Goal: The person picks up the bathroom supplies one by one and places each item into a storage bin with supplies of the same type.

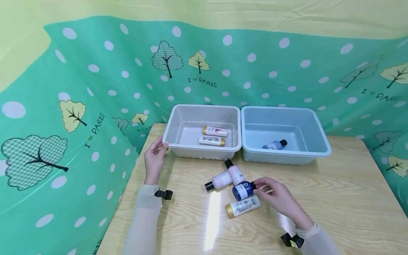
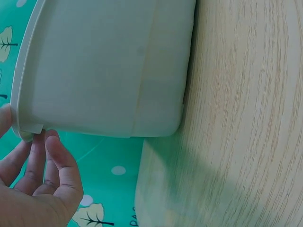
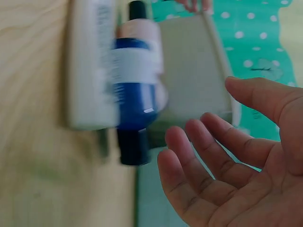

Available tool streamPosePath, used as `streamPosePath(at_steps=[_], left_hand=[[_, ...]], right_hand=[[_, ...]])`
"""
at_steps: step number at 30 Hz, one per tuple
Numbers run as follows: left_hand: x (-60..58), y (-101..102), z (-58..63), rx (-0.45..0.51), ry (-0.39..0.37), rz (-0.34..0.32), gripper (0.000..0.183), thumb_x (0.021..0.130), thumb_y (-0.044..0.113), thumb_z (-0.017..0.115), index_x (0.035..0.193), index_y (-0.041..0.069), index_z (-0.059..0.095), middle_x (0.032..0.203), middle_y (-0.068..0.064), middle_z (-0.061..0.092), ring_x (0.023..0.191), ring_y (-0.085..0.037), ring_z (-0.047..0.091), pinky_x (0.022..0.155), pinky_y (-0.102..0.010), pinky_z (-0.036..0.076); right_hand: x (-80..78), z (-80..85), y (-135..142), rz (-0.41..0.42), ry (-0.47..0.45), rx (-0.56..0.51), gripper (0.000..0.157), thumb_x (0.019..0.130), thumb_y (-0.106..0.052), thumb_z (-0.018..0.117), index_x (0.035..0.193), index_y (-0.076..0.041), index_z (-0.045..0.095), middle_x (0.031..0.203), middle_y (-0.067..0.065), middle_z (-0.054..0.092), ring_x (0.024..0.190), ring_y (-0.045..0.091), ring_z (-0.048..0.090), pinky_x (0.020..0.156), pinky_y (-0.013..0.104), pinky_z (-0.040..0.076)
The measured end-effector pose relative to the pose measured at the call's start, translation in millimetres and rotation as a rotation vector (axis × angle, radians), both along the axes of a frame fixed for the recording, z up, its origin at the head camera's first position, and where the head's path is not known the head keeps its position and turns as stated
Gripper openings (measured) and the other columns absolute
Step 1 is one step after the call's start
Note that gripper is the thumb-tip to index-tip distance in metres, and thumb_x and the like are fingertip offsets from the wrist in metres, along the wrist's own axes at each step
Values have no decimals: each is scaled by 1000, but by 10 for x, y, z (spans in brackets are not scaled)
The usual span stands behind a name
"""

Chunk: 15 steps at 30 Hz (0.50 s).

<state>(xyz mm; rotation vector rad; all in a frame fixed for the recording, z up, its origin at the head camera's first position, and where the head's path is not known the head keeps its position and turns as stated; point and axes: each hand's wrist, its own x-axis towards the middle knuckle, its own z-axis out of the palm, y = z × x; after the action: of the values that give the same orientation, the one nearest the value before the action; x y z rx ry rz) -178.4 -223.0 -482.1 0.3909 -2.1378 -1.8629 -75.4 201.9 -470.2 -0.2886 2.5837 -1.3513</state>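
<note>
My left hand [image 1: 154,156] grips the front left corner of the grey bin [image 1: 204,153]. In the left wrist view the fingertips [image 2: 52,137] curl under the bin's rim, with the thumb on its other side. Two white tubes with gold caps lie inside that bin. My right hand [image 1: 276,194] hovers beside the black cap of a dark blue bottle [image 1: 242,191]. Its fingers [image 3: 177,142] are spread and loosely bent, apart from the bottle in the right wrist view. Close to the blue bottle lie two pale pink bottles [image 1: 222,180] with black caps and a white tube [image 1: 244,206] with a gold cap.
A light blue bin [image 1: 283,156] stands against the grey one on the right, with a blue bottle [image 1: 275,145] with a black cap inside. Both stand at the back of the wooden table [image 1: 347,198]. Green printed cloth [image 1: 105,85] hangs behind and at the left.
</note>
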Motion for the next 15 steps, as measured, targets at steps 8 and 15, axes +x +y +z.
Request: streamPosePath(at_steps=[8,15], left_hand=[[-1,-7,-15,7,-2,-1,47,94,39,71,136,20,63,124,-7,67,102,-20,64,76,-25,57],[-11,-12,-32,15,5,-5,49,92,42,71,136,22,63,125,-6,67,103,-21,64,76,-25,56]], right_hand=[[75,-219,21,-71,-120,59,33,92,-22,75,117,-4,67,108,4,69,90,17,65,73,29,55],[84,-373,25,-69,-147,46,33,89,-16,78,116,-2,67,105,6,69,86,15,64,69,27,55]])
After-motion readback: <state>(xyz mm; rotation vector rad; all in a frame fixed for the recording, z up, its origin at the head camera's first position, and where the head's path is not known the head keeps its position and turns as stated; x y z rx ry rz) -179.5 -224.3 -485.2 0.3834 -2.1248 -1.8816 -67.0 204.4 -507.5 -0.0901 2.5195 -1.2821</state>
